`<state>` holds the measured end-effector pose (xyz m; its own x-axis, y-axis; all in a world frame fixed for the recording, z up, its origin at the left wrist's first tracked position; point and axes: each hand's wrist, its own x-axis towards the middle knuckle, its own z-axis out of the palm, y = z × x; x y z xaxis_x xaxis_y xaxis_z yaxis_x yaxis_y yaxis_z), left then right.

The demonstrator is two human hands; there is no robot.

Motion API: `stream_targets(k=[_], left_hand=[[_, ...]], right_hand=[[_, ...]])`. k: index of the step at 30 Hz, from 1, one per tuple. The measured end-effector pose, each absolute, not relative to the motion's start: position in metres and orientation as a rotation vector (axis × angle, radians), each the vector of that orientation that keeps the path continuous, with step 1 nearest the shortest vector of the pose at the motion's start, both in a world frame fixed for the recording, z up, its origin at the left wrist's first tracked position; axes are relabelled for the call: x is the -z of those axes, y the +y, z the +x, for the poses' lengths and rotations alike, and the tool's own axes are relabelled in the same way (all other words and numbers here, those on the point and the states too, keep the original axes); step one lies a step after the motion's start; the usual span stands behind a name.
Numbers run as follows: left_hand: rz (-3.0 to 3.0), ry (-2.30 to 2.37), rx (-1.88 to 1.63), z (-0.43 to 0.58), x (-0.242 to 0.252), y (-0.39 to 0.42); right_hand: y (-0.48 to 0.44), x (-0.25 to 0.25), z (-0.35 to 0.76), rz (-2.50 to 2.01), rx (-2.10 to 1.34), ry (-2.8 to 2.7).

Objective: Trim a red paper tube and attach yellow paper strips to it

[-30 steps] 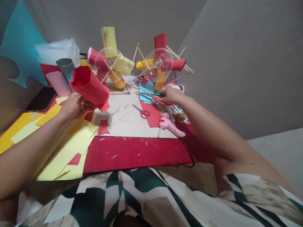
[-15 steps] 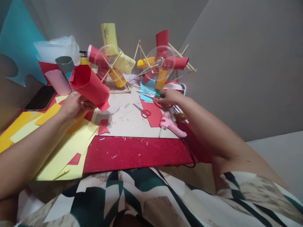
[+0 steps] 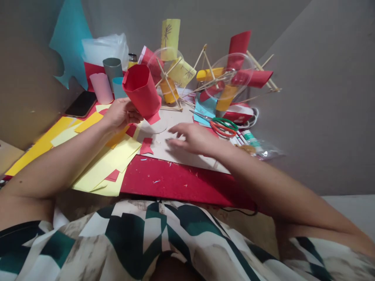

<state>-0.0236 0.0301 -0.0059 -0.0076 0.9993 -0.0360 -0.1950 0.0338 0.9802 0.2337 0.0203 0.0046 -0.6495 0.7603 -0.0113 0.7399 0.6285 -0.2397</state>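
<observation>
A red paper tube is tilted in my left hand, its wide mouth facing up and its lower end over a clear round disc. Whether the tube and disc are joined I cannot tell. My right hand, slightly blurred, is over the white board with fingers apart and nothing in them. A small red paper piece lies on the board between the hands. Behind my right wrist rest large scissors with green and orange handles. The small scissors and pink glue gun are hidden from view.
Two stick frames carry clear discs with red, yellow and orange paper tubes at the back. Yellow sheets and a phone lie at left, near pink and grey tubes. Markers are at right.
My right hand has left the large scissors and moved left over the board. My left hand still holds the red tube. The whole view has shifted, with things appearing farther right.
</observation>
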Motion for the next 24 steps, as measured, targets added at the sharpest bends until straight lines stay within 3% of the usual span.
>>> stream_targets(k=[3,15,18,21,24], left_hand=[[1.088,0.996,-1.305,-0.027,0.008,0.031],[1.123,0.981,-1.33,-0.029,0.01,0.03],[1.108,0.98,-1.336,-0.029,0.011,0.03],[1.105,0.981,-1.345,-0.029,0.01,0.03],[1.125,0.972,-1.342,-0.03,0.011,0.031]], right_hand=[[-0.008,0.009,0.192,-0.944,-0.373,-2.897],[-0.046,0.028,0.178,-0.919,-0.44,-2.71],[-0.085,0.027,0.171,-0.781,-0.546,-2.703],[-0.116,0.03,0.16,-0.315,-0.849,-2.805],[-0.123,0.027,0.159,-0.273,-0.894,-2.69]])
